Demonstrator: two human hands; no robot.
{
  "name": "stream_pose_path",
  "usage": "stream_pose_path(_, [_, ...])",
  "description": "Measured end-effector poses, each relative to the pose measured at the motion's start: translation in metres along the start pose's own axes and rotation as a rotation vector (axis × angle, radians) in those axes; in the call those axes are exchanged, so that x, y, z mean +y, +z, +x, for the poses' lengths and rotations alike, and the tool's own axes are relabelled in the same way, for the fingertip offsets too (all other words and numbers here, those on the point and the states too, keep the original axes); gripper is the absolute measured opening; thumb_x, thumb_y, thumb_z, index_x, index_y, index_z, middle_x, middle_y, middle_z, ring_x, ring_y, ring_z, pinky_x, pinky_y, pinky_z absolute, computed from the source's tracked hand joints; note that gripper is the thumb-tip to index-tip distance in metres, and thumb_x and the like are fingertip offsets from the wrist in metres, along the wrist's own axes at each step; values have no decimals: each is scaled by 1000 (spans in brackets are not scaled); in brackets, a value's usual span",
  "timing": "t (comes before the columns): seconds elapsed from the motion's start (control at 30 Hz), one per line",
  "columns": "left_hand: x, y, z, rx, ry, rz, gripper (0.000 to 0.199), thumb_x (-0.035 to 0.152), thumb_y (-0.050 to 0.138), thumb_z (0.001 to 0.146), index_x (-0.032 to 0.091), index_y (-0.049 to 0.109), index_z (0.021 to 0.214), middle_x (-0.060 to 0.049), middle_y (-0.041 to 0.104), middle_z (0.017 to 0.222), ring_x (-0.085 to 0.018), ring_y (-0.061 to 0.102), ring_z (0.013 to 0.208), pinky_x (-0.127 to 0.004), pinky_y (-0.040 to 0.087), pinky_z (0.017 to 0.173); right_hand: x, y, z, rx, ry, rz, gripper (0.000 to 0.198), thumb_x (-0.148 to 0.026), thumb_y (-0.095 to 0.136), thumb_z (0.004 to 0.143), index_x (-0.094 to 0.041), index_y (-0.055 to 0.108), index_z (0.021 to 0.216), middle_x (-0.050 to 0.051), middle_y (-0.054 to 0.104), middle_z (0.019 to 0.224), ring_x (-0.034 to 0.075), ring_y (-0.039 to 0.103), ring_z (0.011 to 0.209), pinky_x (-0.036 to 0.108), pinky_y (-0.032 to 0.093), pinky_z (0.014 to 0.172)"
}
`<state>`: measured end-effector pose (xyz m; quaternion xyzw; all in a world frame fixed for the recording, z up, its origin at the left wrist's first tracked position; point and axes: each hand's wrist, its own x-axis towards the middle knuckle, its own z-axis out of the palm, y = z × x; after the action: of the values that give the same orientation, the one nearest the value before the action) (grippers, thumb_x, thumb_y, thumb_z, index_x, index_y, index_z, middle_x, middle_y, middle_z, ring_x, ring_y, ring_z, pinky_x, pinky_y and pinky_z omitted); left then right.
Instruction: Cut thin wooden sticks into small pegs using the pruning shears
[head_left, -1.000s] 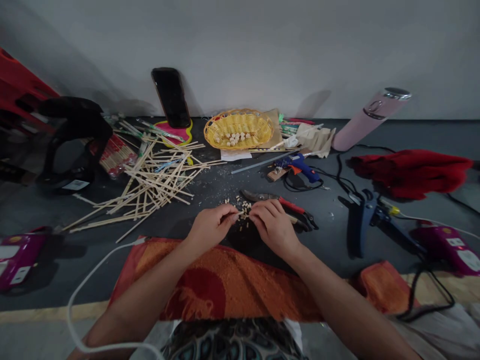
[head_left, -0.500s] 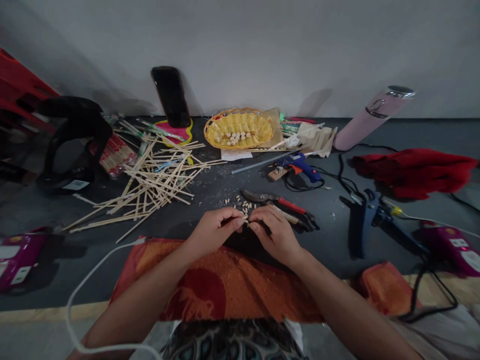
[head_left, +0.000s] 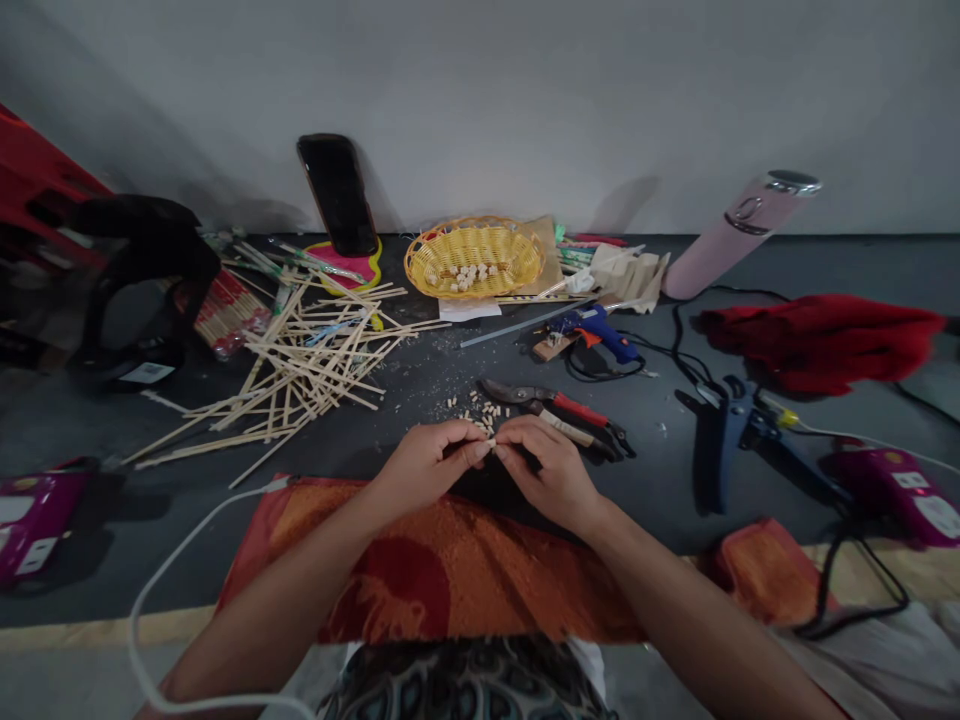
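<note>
My left hand (head_left: 433,462) and my right hand (head_left: 553,470) meet over the near side of the table, each with thumb and forefinger pinched. Between their fingertips sits a tiny pale wooden stick piece (head_left: 491,444), touched by both hands and largely covered. Just beyond the fingers lie several short cut stick pieces (head_left: 491,410). Red-handled pruning shears (head_left: 576,408) rest to the right of them. Farther back, a yellow woven basket (head_left: 480,245) contains small pale clusters of pieces (head_left: 472,272).
Long wooden sticks (head_left: 300,365) lie heaped on the left. A blue glue gun (head_left: 604,332) with its cable, dark blue cutters (head_left: 731,440), a red cloth (head_left: 825,340) and a pink flask (head_left: 739,235) are on the right. A phone (head_left: 337,195) leans behind. An orange towel (head_left: 480,560) covers the front edge.
The fingertips have come closer together around the small piece, with the right fingers shifting slightly left. The whole view has moved a little; the other things stay in place.
</note>
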<state>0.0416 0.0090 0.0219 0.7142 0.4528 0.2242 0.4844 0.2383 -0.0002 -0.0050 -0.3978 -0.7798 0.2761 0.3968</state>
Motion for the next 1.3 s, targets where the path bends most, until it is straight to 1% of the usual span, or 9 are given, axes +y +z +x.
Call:
stream_pose_path(0.2, [-2, -1, 0, -13, 19, 33, 31, 38, 43, 94, 18, 63, 83, 1, 64, 76, -13, 59, 73, -22, 42, 69, -1, -2, 0, -26, 31, 59, 11, -15, 52, 90, -20, 58, 96, 5, 62, 92, 16, 59, 87, 32, 50, 79])
stream_pose_path(0.33, [-1, 0, 0, -7, 19, 71, 30, 38, 43, 94, 18, 63, 83, 1, 65, 76, -13, 58, 71, -22, 42, 68, -1, -2, 0, -37, 37, 69, 8, -15, 52, 90, -20, 57, 93, 4, 61, 89, 15, 58, 83, 31, 49, 75])
stream_pose_path(0.5, [2, 4, 0, 7, 25, 116, 32, 38, 42, 94, 18, 61, 78, 1, 63, 72, -13, 58, 69, -23, 41, 67, 1, -2, 1, -70, 65, 54, 7, -15, 49, 89, -21, 53, 87, 3, 59, 83, 15, 56, 78, 30, 47, 71])
stream_pose_path(0.63, [4, 4, -1, 3, 21, 79, 32, 38, 43, 93, 18, 61, 77, 1, 64, 73, -13, 58, 69, -22, 42, 68, 2, -2, 1, -65, 73, 35, 8, -16, 47, 89, -21, 50, 84, 2, 57, 81, 15, 55, 74, 29, 46, 69])
stream_pose_path(0.7, [4, 3, -1, 14, 11, 47, 32, 39, 43, 93, 18, 62, 78, 1, 65, 73, -13, 59, 70, -22, 43, 68, 2, -3, 1, -54, 77, 27, 7, -17, 47, 89, -21, 52, 86, 3, 58, 82, 16, 56, 75, 30, 47, 69])
stream_pose_path(0.77, [3, 3, -1, 29, 3, 25, 31, 39, 43, 93, 18, 63, 79, 1, 66, 73, -14, 60, 71, -22, 43, 69, 2, -4, 1, -55, 63, 38, 5, -19, 51, 89, -21, 54, 92, 4, 60, 87, 17, 58, 80, 31, 49, 72])
stream_pose_path(0.87, [2, 4, -1, 22, 4, 17, 32, 39, 42, 93, 18, 64, 82, 1, 66, 74, -14, 60, 71, -22, 43, 69, 3, -3, 0, -41, 33, 59, 10, -20, 56, 87, -22, 57, 97, 5, 62, 93, 18, 60, 87, 34, 50, 78])
stream_pose_path(1.03, [3, 4, -2, 5, 3, 37, 34, 41, 42, 94, 18, 64, 80, 1, 66, 74, -13, 59, 70, -22, 42, 67, 4, 1, -1, -21, 17, 49, 8, -17, 56, 88, -22, 58, 94, 5, 62, 90, 17, 60, 85, 33, 50, 77])
stream_pose_path(1.3, [3, 2, -1, 1, 8, 19, 31, 38, 42, 93, 18, 64, 82, 0, 66, 74, -14, 60, 72, -23, 43, 70, 3, 0, 0, -23, 6, 15, 7, -20, 54, 89, -22, 59, 94, 5, 63, 88, 17, 61, 83, 33, 50, 76])
